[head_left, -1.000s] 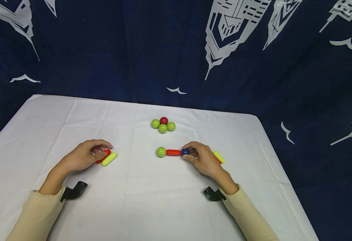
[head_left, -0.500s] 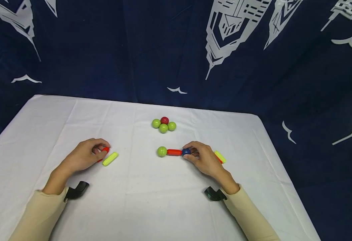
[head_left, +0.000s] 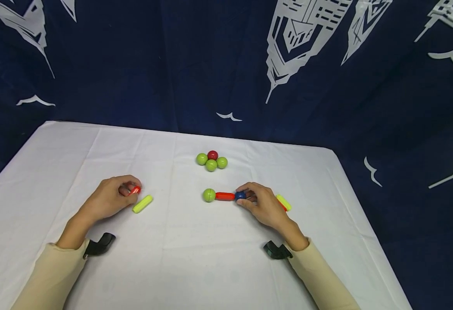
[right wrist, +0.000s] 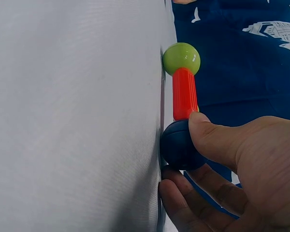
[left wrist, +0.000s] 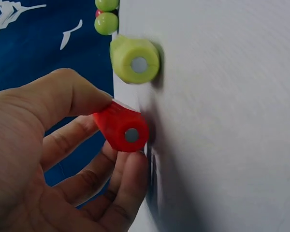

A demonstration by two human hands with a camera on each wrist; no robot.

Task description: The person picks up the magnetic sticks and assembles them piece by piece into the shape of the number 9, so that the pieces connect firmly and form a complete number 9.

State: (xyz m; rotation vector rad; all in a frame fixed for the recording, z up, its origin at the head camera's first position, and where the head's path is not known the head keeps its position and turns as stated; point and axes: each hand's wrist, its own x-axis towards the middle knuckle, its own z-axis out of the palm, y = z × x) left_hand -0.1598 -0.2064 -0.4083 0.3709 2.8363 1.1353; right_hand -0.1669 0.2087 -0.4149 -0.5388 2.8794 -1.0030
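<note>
My left hand (head_left: 112,196) pinches a red magnetic rod (left wrist: 121,128) between thumb and fingers; a grey magnet shows in its near end. Just right of that hand a yellow-green rod (head_left: 143,204) lies on the cloth. With thumb and fingers my right hand (head_left: 263,204) grips a dark blue ball (right wrist: 181,146). A red rod (right wrist: 184,94) joins the blue ball to a green ball (right wrist: 181,59), making a straight row on the table. Partly hidden behind the right hand are another yellow-green rod (head_left: 283,202) and a bit of red.
Several green balls (head_left: 211,165) and one red ball (head_left: 212,155) sit clustered farther back on the white-covered table (head_left: 191,267). A dark blue printed cloth (head_left: 133,64) hangs behind the table's far edge.
The left hand has taken the red rod and drawn it away from the yellow-green rod, turning it slightly. The right hand keeps its grip on the blue ball, nearly still.
</note>
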